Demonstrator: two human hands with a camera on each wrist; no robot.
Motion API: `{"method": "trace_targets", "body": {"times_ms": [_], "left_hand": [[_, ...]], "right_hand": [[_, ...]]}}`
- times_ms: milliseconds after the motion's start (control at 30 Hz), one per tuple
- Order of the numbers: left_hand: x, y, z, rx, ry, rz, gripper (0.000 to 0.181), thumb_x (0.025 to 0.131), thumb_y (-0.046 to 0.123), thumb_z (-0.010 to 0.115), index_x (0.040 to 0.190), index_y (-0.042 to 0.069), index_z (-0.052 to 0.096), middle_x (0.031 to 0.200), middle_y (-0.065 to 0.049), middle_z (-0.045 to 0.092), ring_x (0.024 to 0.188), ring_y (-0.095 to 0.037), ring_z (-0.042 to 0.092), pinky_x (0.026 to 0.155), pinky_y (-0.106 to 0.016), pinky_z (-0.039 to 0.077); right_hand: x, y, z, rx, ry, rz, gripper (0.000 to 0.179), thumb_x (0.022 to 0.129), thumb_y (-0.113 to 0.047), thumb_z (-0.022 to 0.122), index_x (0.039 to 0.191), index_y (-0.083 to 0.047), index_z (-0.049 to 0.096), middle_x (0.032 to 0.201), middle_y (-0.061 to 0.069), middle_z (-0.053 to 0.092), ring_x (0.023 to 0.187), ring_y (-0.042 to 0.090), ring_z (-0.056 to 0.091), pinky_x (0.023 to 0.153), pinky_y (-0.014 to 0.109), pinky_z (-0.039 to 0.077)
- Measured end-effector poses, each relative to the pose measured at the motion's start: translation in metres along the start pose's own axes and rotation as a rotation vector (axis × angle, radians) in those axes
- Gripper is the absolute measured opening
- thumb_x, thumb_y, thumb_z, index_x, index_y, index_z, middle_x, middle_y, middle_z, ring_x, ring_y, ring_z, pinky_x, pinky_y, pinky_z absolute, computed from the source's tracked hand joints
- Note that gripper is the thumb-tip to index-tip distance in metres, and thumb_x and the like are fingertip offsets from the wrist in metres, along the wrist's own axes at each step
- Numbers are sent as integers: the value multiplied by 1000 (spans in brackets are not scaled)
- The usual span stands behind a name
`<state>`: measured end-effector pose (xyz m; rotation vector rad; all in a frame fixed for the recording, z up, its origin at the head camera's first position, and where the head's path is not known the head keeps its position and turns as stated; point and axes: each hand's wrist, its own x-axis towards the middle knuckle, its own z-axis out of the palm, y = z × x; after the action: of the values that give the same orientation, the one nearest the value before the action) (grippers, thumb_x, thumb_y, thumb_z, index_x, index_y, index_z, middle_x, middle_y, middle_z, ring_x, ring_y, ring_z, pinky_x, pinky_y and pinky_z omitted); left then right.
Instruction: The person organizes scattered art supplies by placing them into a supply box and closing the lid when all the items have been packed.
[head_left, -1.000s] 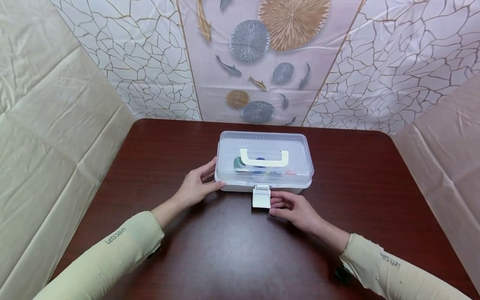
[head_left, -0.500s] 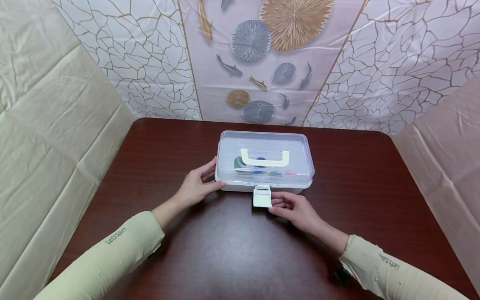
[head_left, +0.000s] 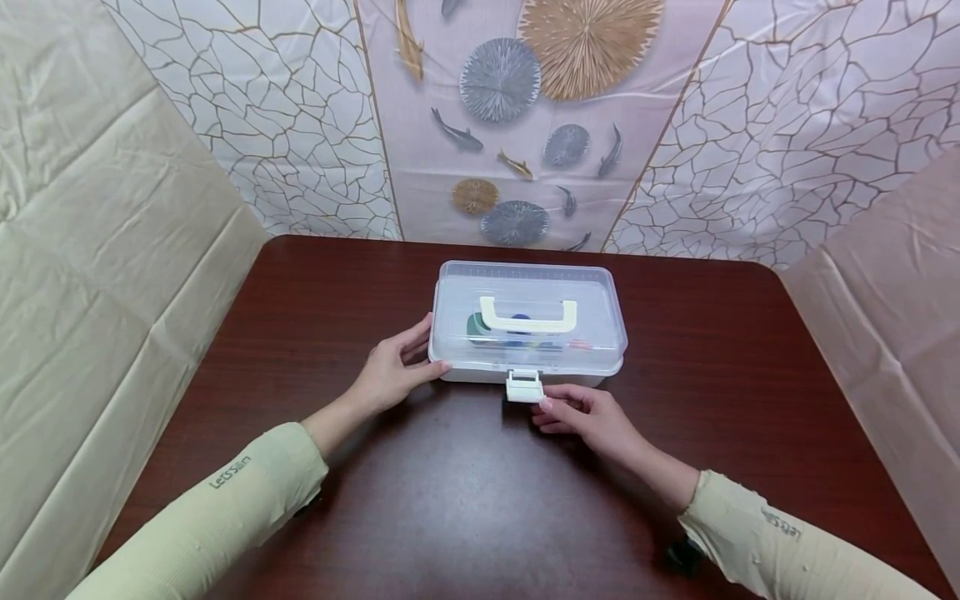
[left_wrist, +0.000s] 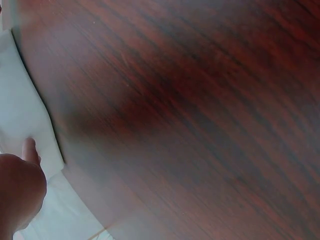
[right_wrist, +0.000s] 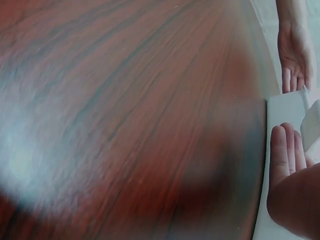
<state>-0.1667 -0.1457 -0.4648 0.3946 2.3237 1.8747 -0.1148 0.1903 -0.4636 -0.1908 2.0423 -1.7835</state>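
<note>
A clear-lidded plastic storage box [head_left: 528, 350] with a white carrying handle [head_left: 528, 323] stands on the table, its lid down. Through the lid, green, blue, yellow and red items show dimly. My left hand [head_left: 392, 367] rests against the box's left end, fingers along the side and thumb at the front corner; the left wrist view shows that thumb on the white wall. At the box's front, my right hand [head_left: 588, 419] pinches the right edge of the white latch [head_left: 524, 387], which sticks out from the front. In the right wrist view, the latch [right_wrist: 312, 127] is above the fingers.
The dark red-brown wooden table [head_left: 465, 500] extends around the box. A patterned cloth backdrop [head_left: 517, 150] hangs behind it, and plain cream cloth [head_left: 112, 250] hangs on the left. More plain cloth hangs on the right.
The latch has tilted upward from its lower-hanging position, with my right thumb rising alongside it. My left hand and the box stay in place.
</note>
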Motion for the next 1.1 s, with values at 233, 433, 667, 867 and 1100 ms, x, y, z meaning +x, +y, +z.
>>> {"method": "trace_targets", "body": {"times_ms": [233, 433, 667, 867, 1100], "left_hand": [[0, -1, -1, 2, -1, 0, 83, 93, 1, 82, 162, -1, 38, 163, -22, 44, 145, -38, 52, 110, -46, 52], [1, 0, -1, 10, -2, -24, 84, 93, 3, 83, 163, 1, 38, 163, -19, 45, 145, -34, 53, 109, -41, 54], [0, 1, -1, 17, -6, -26, 84, 93, 3, 83, 163, 2, 38, 164, -18, 45, 145, -35, 53, 108, -41, 54], [0, 1, -1, 15, -2, -24, 84, 93, 3, 83, 163, 2, 38, 163, -18, 45, 145, -34, 53, 108, -41, 54], [0, -1, -1, 10, 0, -23, 83, 93, 3, 83, 163, 2, 39, 163, -18, 46, 145, -33, 53, 108, -39, 54]], "right_hand": [[0, -8, 5, 147, 10, 91, 49, 111, -22, 61, 137, 19, 56, 122, 32, 71, 103, 24, 77, 94, 39, 64], [-1, -15, 7, 232, 26, 156, 53, 113, -27, 58, 140, 19, 53, 117, 23, 74, 102, 19, 76, 96, 37, 63], [2, -23, 8, 286, 13, 207, 66, 113, -36, 55, 144, 21, 47, 116, 20, 74, 101, 18, 76, 97, 36, 63], [4, -28, 6, 308, -6, 224, 71, 114, -40, 52, 145, 23, 45, 113, 16, 76, 98, 17, 77, 95, 34, 64], [6, -31, 4, 303, -19, 246, 72, 113, -46, 51, 141, 20, 49, 115, 16, 76, 98, 17, 77, 93, 33, 64]]}}
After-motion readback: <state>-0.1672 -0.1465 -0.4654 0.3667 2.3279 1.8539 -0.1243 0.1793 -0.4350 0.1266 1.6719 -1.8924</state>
